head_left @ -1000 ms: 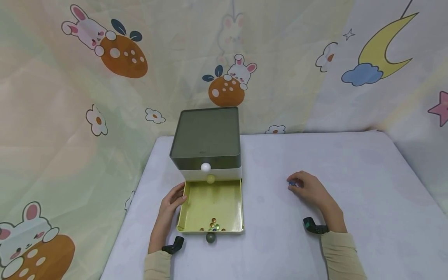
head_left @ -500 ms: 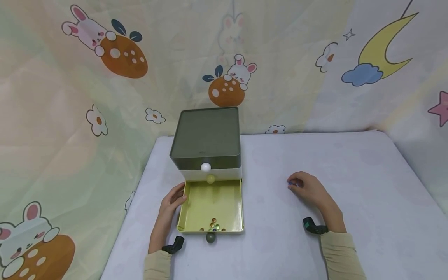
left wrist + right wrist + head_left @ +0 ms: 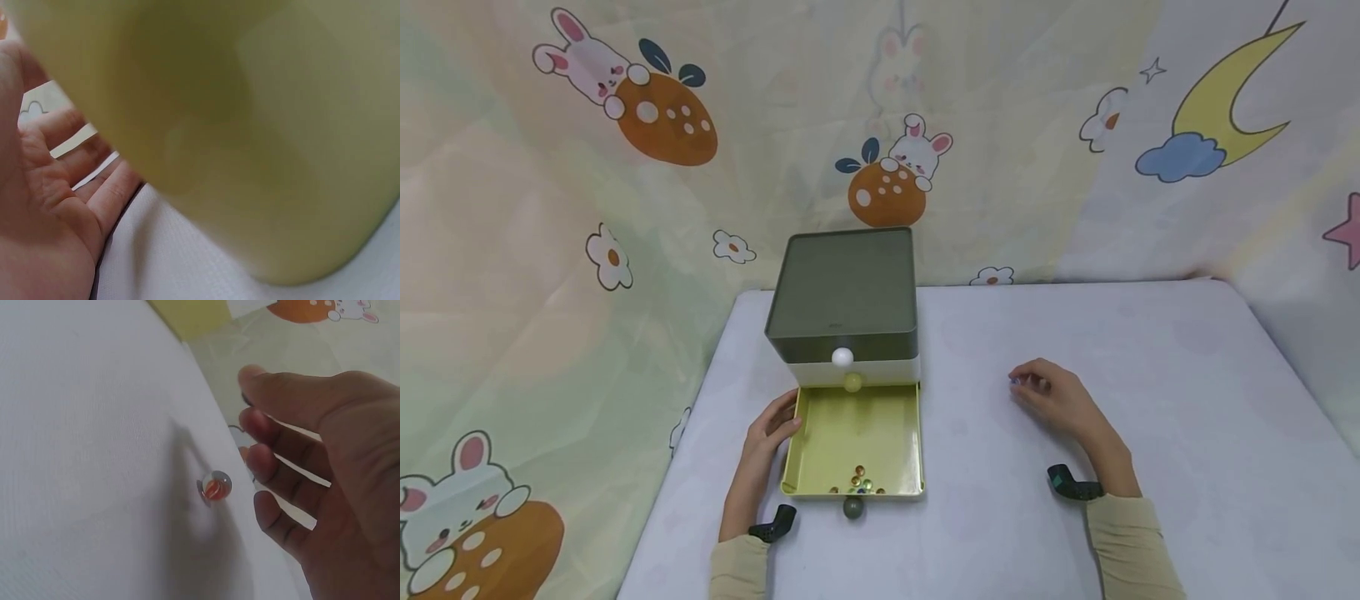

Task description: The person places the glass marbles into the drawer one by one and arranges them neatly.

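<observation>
My left hand (image 3: 767, 429) rests at the left wall of a pulled-out yellow-green drawer (image 3: 857, 429), fingers fairly straight and thumb near the rim. Seen from the left wrist, the drawer's wall (image 3: 250, 156) fills most of the picture and covers the fingertips. Over the right part of the table, my right hand (image 3: 1060, 400) pinches a small blue marble (image 3: 1015, 381) between thumb and forefinger. Only a dark sliver of that marble (image 3: 246, 400) shows in the right wrist view. Below the hand there, a clear marble with an orange-red swirl (image 3: 216, 486) lies on the white cloth.
The drawer belongs to a small cabinet with a dark green top (image 3: 842, 283), which also has a white drawer (image 3: 805, 372). Several marbles (image 3: 859, 481) lie at the open drawer's front, behind its dark round knob (image 3: 853, 507). A printed curtain (image 3: 1000, 192) hangs behind the table.
My right hand has shifted slightly left and away from me, carrying the blue marble. My left hand and the drawer have stayed in place.
</observation>
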`<state>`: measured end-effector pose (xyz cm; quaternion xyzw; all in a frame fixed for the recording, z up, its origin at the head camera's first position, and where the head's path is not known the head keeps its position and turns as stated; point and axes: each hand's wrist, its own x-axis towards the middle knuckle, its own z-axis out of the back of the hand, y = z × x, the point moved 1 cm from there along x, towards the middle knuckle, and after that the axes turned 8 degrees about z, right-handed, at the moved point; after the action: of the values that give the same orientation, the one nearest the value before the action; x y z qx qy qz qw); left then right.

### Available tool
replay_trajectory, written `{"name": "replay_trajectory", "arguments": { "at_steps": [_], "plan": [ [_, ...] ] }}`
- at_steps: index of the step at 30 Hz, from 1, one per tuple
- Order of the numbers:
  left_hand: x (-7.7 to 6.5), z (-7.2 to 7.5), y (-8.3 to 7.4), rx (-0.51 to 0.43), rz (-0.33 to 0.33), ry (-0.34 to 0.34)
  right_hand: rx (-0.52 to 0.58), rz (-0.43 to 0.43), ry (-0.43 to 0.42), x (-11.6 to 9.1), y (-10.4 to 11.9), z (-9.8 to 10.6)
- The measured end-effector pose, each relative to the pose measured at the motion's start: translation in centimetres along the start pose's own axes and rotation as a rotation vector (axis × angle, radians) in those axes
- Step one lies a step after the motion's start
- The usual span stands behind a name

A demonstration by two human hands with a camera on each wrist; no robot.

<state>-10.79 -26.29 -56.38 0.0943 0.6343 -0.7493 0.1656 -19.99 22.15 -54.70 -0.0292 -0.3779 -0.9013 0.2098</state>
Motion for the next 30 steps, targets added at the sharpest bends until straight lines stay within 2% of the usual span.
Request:
{"name": "replay_trajectory", "arguments": {
  "at_steps": [5, 13, 17, 24, 30],
  "plan": [
    [0.0, 0.0, -0.1, -0.006, -0.004, -0.001, 0.024, 0.08, -0.063, 0.3, 0.4, -0.5],
    [-0.1, 0.1, -0.1, -0.001, -0.013, 0.0, 0.082, 0.156, -0.086, 0.7, 1.5, -1.5],
    [0.0, 0.1, 0.0, -0.002, -0.013, 0.0, 0.152, 0.196, -0.095, 0.8, 2.3, -1.8],
    [0.1, -0.1, -0.1, 0.007, -0.008, 0.001, 0.268, 0.278, -0.083, 1.1, 3.7, -2.3],
    [0.0, -0.1, -0.2, -0.001, 0.0, -0.005, 0.289, 0.332, -0.026, 1.3, 5.2, -3.3]
  ]
}}
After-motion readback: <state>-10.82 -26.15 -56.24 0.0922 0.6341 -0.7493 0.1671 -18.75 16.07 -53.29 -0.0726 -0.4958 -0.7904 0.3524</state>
